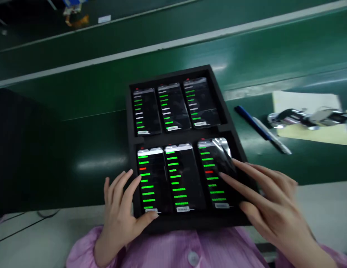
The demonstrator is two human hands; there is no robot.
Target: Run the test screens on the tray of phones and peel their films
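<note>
Right hand [278, 206] is spread loose, nothing clamped: 1 fingertip over the screen of the near-right phone [214, 184], another at its right edge; can't tell how firm the contact is. Left hand [120, 217] is wide between thumb and fingers, around the near-left corner of the black tray [179, 137]; thumb tip by the near end of the near-left phone [152, 180], can't tell if it presses. Tray is on the green table [86, 141], near end reaching past the edge, close to the pink shirt [167, 247]. 6 phones in it, 2 rows of 3, screens lit. Near-left and near-right: 1 red line in each green list. Near-middle phone [186, 178]: green list. Far-row phones [174, 107]: green and white lines. Right of tray: blue pen [251, 122], white pen [272, 136], then shiny metal parts [292, 116] on yellowish paper [307, 98], blurred
</note>
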